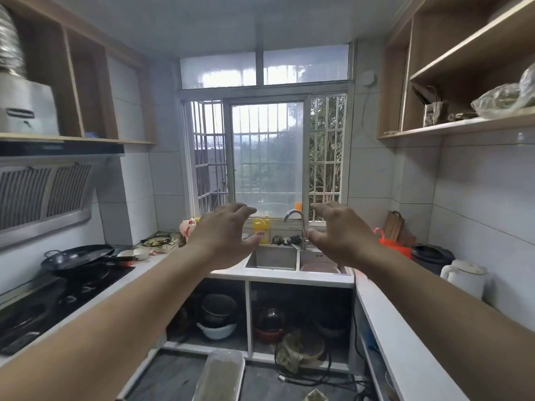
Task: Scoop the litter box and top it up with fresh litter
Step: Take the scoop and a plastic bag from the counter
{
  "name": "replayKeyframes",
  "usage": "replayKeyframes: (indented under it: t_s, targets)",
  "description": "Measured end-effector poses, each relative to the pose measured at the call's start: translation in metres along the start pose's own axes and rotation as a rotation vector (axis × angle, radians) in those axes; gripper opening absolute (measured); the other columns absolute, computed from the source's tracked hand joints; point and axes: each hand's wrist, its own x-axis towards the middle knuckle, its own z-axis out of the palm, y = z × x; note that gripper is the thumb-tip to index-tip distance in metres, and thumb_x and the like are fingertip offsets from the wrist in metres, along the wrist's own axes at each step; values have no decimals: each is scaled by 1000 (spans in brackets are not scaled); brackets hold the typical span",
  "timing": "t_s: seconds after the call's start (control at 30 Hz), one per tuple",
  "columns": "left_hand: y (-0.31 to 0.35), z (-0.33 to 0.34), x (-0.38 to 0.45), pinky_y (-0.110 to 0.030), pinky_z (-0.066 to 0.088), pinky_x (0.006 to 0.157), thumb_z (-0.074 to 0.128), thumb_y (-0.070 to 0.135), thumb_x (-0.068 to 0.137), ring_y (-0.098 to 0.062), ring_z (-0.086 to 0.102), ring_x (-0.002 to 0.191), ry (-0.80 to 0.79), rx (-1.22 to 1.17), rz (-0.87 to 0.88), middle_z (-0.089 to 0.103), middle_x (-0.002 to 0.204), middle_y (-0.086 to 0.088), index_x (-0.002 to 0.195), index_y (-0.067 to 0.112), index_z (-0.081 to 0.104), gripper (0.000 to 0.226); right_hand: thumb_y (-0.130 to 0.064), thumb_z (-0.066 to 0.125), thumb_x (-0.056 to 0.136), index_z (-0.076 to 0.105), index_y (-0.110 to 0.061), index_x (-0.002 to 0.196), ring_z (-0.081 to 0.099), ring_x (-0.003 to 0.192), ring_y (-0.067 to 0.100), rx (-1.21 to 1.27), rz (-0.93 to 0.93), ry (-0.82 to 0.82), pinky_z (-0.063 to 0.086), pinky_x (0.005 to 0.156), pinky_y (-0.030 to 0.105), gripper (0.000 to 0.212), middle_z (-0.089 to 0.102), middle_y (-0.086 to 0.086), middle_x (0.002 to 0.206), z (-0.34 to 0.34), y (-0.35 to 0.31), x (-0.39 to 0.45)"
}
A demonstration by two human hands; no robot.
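Forearms outstretched at chest height. Left hand (224,234) loosely spread, fingers relaxed, holding nothing. Litter box (221,374), clear-walled, grey litter inside, on floor below between the arms, untouched. Right hand (337,234) likewise spread and empty. Likely a start pose; no scoop visible.

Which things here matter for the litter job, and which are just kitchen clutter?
For the job:
- litter box on the floor
- left hand and right hand, both raised and holding nothing

Just lying about:
- wok
- yellow bottle
- white kettle
- red bag
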Motion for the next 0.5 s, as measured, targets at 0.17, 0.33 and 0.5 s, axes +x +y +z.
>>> replayKeyframes:
  t_s: [0.17,0.33,0.5]
  targets:
    - [-36,26,34,-43,32,116,58,53,93,-17,35,144,6,-43,56,37,158,10,152,33,36,66,-43,60,91,40,-19,152,41,140,23,-30,24,6,39,112,42,68,46,4,151,37,-12,40]
    - [-80,56,81,-41,29,117,57,52,93,-15,34,144,13,-90,148,37,157,10,152,33,36,66,-40,59,92,42,-21,150,45,135,23,-58,87,19,42,109,39,64,50,4,146,75,-22,80]
    - [-90,102,131,-45,36,114,57,55,89,-18,39,141,-28,-160,262,41,154,9,149,34,40,65,-42,59,93,42,-20,150,41,139,22,-127,192,34,36,112,37,64,46,3,151,100,-8,98]
